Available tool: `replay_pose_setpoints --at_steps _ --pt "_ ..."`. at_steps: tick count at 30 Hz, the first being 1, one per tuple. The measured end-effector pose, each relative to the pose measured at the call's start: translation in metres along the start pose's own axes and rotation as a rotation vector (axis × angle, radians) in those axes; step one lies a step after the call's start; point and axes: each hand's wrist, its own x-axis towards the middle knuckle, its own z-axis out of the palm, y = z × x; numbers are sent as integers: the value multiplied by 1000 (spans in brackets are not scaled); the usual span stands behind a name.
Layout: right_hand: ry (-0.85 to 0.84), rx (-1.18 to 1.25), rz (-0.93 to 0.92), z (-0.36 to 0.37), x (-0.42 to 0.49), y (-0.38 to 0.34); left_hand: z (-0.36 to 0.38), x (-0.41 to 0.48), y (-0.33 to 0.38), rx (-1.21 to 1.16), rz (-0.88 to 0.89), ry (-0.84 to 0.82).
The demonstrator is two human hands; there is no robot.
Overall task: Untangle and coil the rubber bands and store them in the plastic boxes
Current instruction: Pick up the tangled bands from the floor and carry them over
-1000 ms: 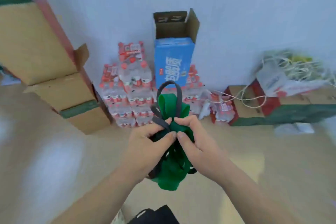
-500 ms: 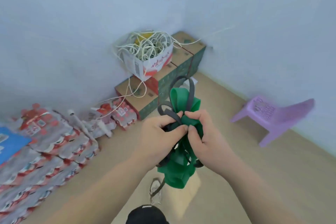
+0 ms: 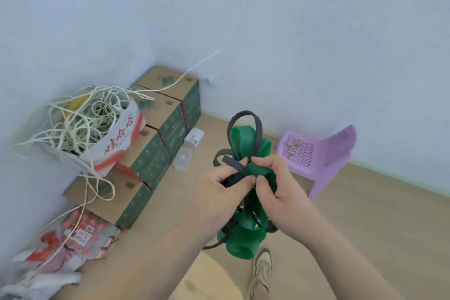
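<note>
A tangle of a wide green rubber band (image 3: 243,238) and a narrow dark grey band (image 3: 246,117) hangs in front of me at chest height. My left hand (image 3: 216,200) grips the bundle from the left, thumb and fingers pinching the grey strip. From the right, my right hand (image 3: 280,190) pinches the green band, its fingertips meeting the left hand's. Loops stick up above both hands and more hang below. Two small clear plastic boxes (image 3: 186,156) lie on the floor by the green cartons.
Green-and-brown cartons (image 3: 155,153) line the left wall, with a torn box of tangled white cord (image 3: 92,119) on top. Packs of bottled water (image 3: 80,234) lie at lower left. A purple plastic chair (image 3: 321,153) stands at right. My shoe (image 3: 261,273) is on the wooden floor.
My view has swung right, from the water packs and blue box to the room's corner and the purple chair. Both hands have kept their hold on the tangled bands, fingers shifting slightly.
</note>
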Motion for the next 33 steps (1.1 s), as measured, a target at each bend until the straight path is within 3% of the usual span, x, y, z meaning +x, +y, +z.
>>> replay_pose_setpoints --at_steps 5,12,21,29,33 --pt "-108 -20 -53 -54 116 24 40 108 21 -24 -9 115" --pt "-319 -47 -107 -78 271 14 36 230 46 -34 45 315" --pt "-508 -94 -114 -45 448 17 -10 375 50 11 -15 518" --pt "-847 -223 -145 -5 569 23 -39 455 33 -94 -119 783" --pt "-1016 -307 -167 18 627 59 -36 499 0 -175 -220 920"
